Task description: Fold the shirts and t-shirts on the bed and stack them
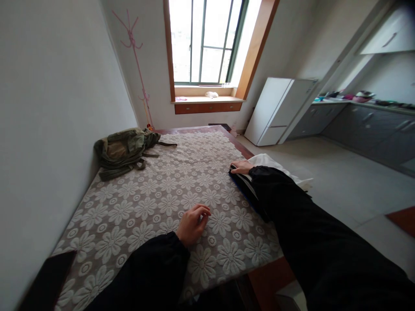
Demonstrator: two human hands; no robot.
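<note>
nearest, at the left corner of the table, a dark flat shape (48,276) lies half out of view; what it is cannot be told. the left hand (193,224) rests on the lace tablecloth (155,190), fingers loosely curled, holding nothing. the two hands are well apart.

further along the right edge of the table lies a dark flat case (244,186) with a blue rim, the black sleeve of the right arm lying over most of it. the right hand (241,166) sits on its far end, fingers laid out flat on top; whether the thumb hooks under the edge is hidden, so a true grip cannot be confirmed.

judging from this, the case lies close to the table's edge, so pressure is best put straight down through the palm, not outward, and the lace will likely drag if the case is slid rather than lifted. the free hand is well placed to pin the cloth.

beyond, something white (269,162) lies just past the case, an olive backpack (125,151) slumps by the wall, then a window (204,43) and a white fridge (279,108).
</note>
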